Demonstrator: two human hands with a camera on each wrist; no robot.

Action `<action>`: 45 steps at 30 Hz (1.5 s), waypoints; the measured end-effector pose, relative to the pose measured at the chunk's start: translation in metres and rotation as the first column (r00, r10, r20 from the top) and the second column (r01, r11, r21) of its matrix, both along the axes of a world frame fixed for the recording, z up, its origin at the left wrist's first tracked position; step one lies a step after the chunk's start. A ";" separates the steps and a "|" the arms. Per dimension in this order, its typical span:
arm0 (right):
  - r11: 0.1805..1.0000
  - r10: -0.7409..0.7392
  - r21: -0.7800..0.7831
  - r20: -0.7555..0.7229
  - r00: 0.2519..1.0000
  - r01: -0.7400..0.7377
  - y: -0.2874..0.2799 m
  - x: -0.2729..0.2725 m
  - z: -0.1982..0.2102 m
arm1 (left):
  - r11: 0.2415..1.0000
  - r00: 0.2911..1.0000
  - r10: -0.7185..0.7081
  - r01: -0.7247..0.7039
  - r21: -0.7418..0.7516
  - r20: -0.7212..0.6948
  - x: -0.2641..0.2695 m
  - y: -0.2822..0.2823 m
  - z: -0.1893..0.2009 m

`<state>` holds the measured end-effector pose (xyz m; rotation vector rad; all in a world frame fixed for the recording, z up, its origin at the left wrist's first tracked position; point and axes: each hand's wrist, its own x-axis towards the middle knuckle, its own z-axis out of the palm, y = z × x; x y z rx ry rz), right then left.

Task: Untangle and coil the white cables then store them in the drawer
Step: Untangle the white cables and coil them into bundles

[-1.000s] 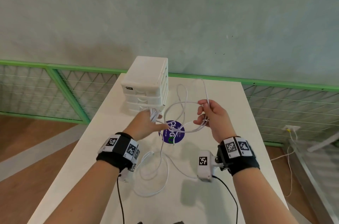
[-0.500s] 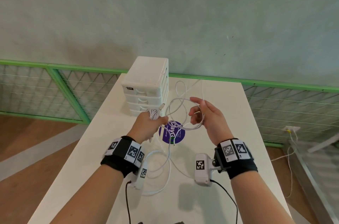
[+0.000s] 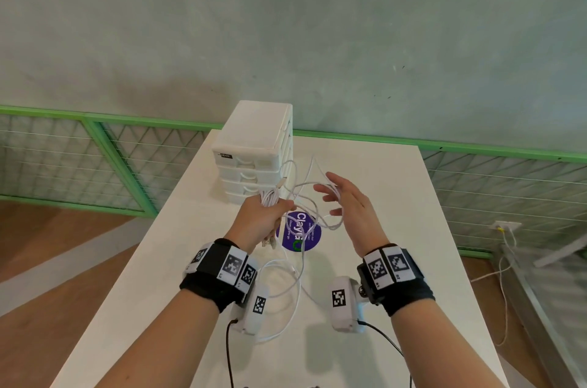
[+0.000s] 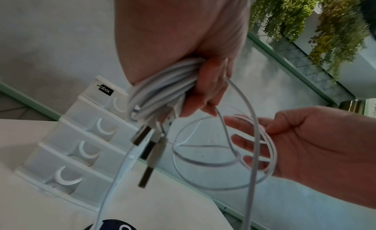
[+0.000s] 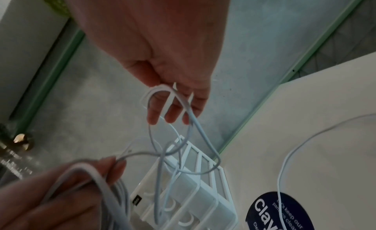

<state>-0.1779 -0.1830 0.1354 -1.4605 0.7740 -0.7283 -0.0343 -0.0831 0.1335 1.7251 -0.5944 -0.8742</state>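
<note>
My left hand (image 3: 259, 222) is held above the table and grips a coiled bundle of white cable (image 3: 270, 197). In the left wrist view the bundle (image 4: 162, 89) sits in the fist with metal USB plugs (image 4: 143, 135) hanging below it. My right hand (image 3: 349, 210) is just to the right, fingers straight and spread. Loose cable loops (image 5: 191, 125) drape over its fingers (image 4: 244, 145) and run back to the left hand. More white cable (image 3: 286, 292) trails down and lies on the table between my wrists. The white drawer unit (image 3: 254, 159), with several shut drawers, stands right behind the left hand.
The white table (image 3: 397, 260) carries a round purple sticker (image 3: 301, 235) under the hanging cable. A green-framed mesh railing (image 3: 127, 146) and a grey-green wall lie beyond the far edge. Wooden floor shows at left, and another cable on the floor (image 3: 502, 276) at right.
My right hand's fingers have gone from curled round the cable loops to straight, and the hand has moved closer to the left hand. The left hand has risen toward the drawer unit with its bundle.
</note>
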 end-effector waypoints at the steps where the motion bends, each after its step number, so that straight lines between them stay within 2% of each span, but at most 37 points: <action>1: 0.998 -0.031 0.049 0.011 0.999 0.030 -0.003 -0.002 -0.002 | 1.000 1.000 0.017 -0.017 -0.007 -0.004 0.002 0.001 0.000; 4: 0.974 -0.122 0.192 0.008 0.992 0.119 -0.011 -0.005 -0.009 | 0.998 0.999 0.047 -0.048 -0.034 -0.019 0.005 0.004 0.000; 7: 0.955 -0.135 0.266 0.002 0.991 0.130 -0.010 -0.004 -0.017 | 0.998 0.999 0.039 -0.040 -0.051 -0.034 0.004 0.004 0.002; 10: 0.895 -0.109 0.444 0.161 0.981 0.027 -0.005 -0.002 -0.020 | 0.999 0.999 0.029 -0.031 -0.044 -0.041 0.002 0.003 0.002; 12: 0.873 -0.076 0.484 0.259 0.963 -0.061 -0.003 -0.001 -0.019 | 0.999 0.999 0.024 -0.026 -0.036 -0.038 0.002 0.002 0.000; 15: 0.922 -0.014 0.381 0.216 0.976 -0.071 -0.003 -0.001 -0.018 | 0.999 1.000 0.014 -0.015 -0.032 -0.024 0.000 0.003 -0.001; 18: 0.984 0.024 0.177 0.038 0.999 -0.030 -0.002 0.000 -0.021 | 0.999 1.000 0.015 -0.015 -0.033 -0.016 -0.003 0.003 -0.003; 21: 0.998 -0.059 -0.005 -0.086 0.995 0.059 -0.003 0.002 -0.023 | 0.998 0.999 0.046 -0.044 -0.040 0.029 -0.004 0.000 -0.004; 24: 0.990 -0.094 -0.118 -0.149 0.984 0.077 -0.001 0.002 -0.022 | 1.000 0.990 0.014 -0.011 -0.022 0.140 -0.004 -0.002 -0.001; 30: 0.983 -0.109 -0.165 -0.140 0.984 0.085 0.004 0.002 -0.019 | 0.991 0.971 -0.106 0.120 -0.053 0.214 -0.011 -0.001 -0.003; 33: 0.985 -0.115 -0.144 -0.135 0.984 0.095 0.003 0.001 -0.018 | 0.995 0.960 -0.058 0.078 -0.062 0.276 -0.011 -0.002 -0.006; 36: 0.981 -0.171 -0.117 -0.132 0.976 0.156 -0.002 -0.005 -0.017 | 0.999 0.967 -0.031 0.041 -0.035 0.252 -0.008 -0.001 -0.004; 38: 0.958 -0.287 -0.060 -0.114 0.951 0.281 -0.015 -0.016 -0.018 | 1.000 0.975 0.003 -0.003 0.001 0.221 0.000 0.003 -0.002; 41: 0.874 -0.485 -0.053 -0.163 0.859 0.484 -0.039 -0.042 -0.025 | 0.996 0.986 0.087 -0.087 -0.002 0.143 0.018 0.014 -0.003; 43: 0.861 -0.506 -0.121 -0.310 0.805 0.495 -0.052 -0.053 -0.033 | 0.991 0.988 0.131 -0.130 -0.011 0.087 0.026 0.018 -0.004; 45: 0.904 -0.411 -0.168 -0.596 0.690 0.393 -0.054 -0.055 -0.039 | 0.994 0.993 0.110 -0.109 -0.017 0.054 0.026 0.019 -0.001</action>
